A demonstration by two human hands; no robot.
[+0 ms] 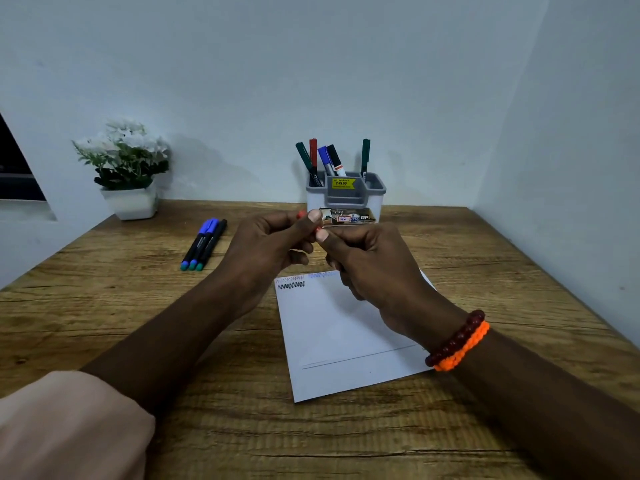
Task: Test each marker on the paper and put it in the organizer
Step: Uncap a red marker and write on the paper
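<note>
Both hands meet above the far edge of the white paper (332,334), holding a red marker (300,214) between them. My left hand (270,244) grips the end where a bit of red shows past the thumb. My right hand (367,261) grips the other end, fingers curled; most of the marker is hidden. Scribbles in black, red and blue run along the paper's top edge. Behind the hands stands the grey-and-white organizer (377,195) with several markers upright in it. Three more markers (204,244) lie side by side on the table to the left.
A white pot of white flowers (126,168) stands at the back left of the wooden table (104,323). Walls close the table at the back and right. A dark screen edge (14,168) shows at far left.
</note>
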